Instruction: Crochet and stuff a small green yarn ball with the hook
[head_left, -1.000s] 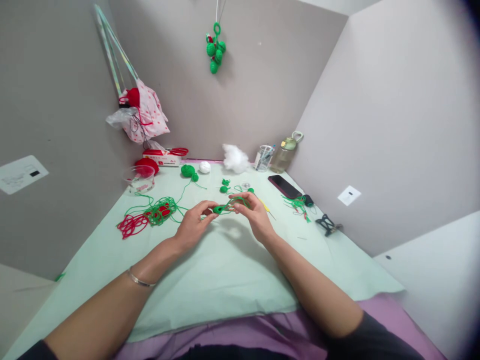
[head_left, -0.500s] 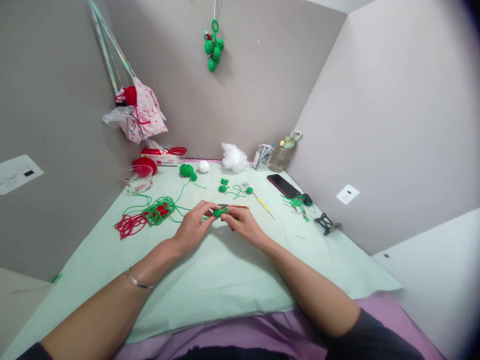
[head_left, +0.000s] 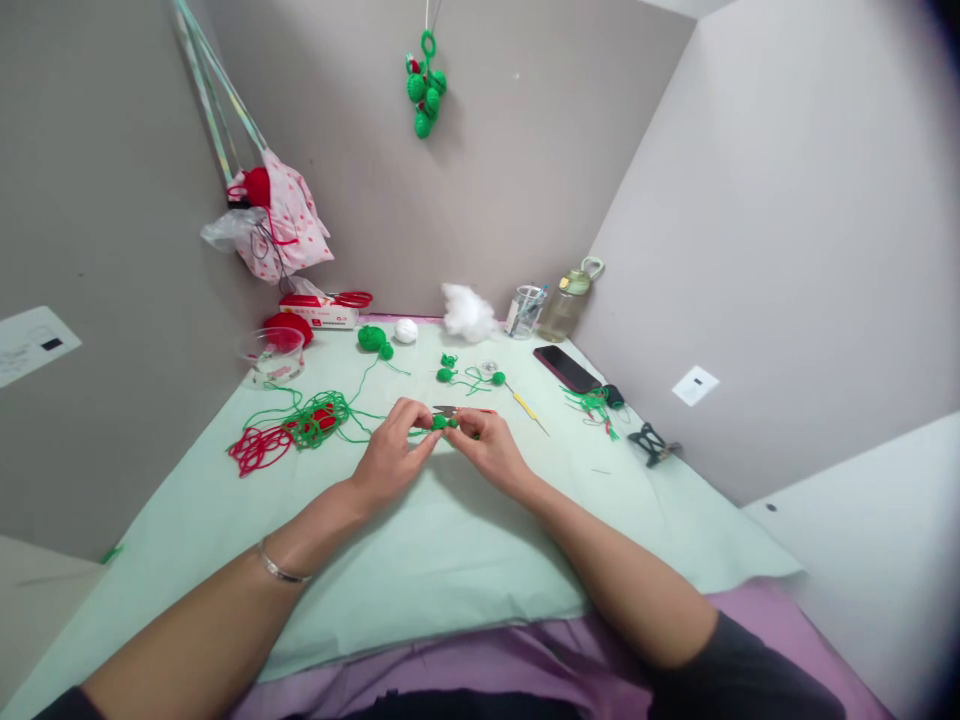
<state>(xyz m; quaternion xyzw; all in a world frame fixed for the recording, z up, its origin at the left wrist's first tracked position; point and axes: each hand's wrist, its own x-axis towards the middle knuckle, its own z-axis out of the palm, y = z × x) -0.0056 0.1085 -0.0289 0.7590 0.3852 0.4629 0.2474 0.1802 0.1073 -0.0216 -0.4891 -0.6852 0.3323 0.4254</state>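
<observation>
Both bare forearms reach forward and inward from short dark sleeves (head_left: pixel 750 660), the left forearm (head_left: pixel 217 600) and the right forearm (head_left: pixel 622 560) converging until the hands nearly meet at the fingertips. The left hand (head_left: pixel 391 450) arches, its fingers bent over toward the thumb in a pinch, while the right hand (head_left: pixel 491 452) points its thumb across at it, fingers curled (their tips are partly hidden).
</observation>
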